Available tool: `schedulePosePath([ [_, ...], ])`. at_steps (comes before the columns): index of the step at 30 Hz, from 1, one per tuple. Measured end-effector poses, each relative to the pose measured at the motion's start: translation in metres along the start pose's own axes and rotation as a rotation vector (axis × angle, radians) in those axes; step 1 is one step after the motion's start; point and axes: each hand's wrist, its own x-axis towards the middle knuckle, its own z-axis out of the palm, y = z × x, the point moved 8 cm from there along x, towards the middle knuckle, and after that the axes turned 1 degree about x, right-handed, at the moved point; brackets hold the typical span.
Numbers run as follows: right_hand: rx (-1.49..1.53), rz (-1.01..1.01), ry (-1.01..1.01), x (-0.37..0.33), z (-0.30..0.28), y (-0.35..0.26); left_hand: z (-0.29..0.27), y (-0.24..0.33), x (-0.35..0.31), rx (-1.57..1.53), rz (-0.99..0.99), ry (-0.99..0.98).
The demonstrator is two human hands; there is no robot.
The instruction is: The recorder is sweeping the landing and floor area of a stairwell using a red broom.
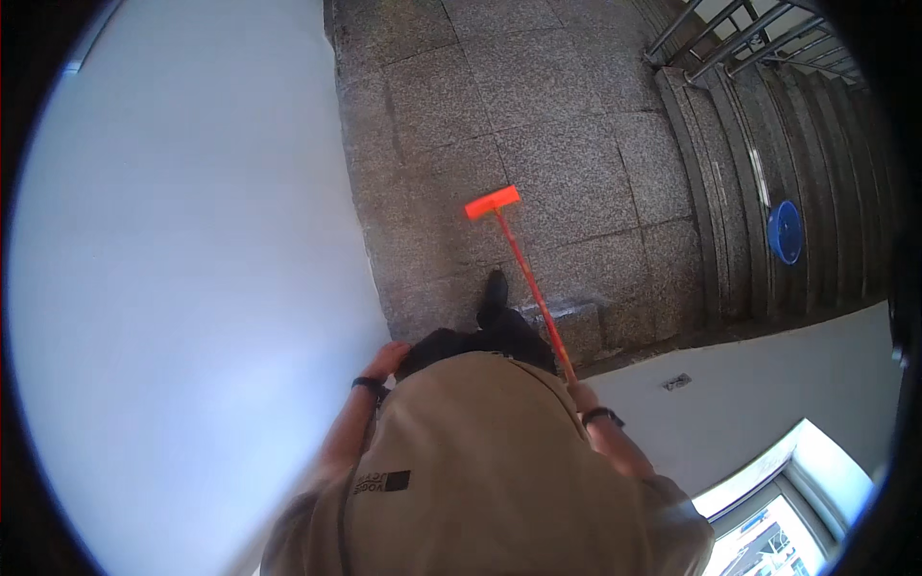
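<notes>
My right hand (582,395) is closed round the upper end of a red long-handled floor tool with an orange head (538,293). The handle slants forward and left from my right hip. Its wide, flat orange head is at the stone floor (567,77), ahead of my black shoe (494,291); what the head is made of does not show plainly. At my left thigh hangs my left hand (387,359), close to the white wall (211,250). Its fingers are small and partly hidden, so whether they are curled round anything is unclear.
Stone stairs (740,192) go off to the right, and a blue basin (786,232) stands on them. Metal railings (749,43) rise at the far right. Behind my right arm is a pale wall with a socket (677,382) and a bright window (773,538).
</notes>
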Motion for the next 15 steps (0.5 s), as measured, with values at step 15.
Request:
schedulePosePath([
  [15, 0.012, -0.160, 0.118, 0.188, -0.171, -0.215, -0.028, 0.014, -0.027, -0.133, 0.113, 0.153],
])
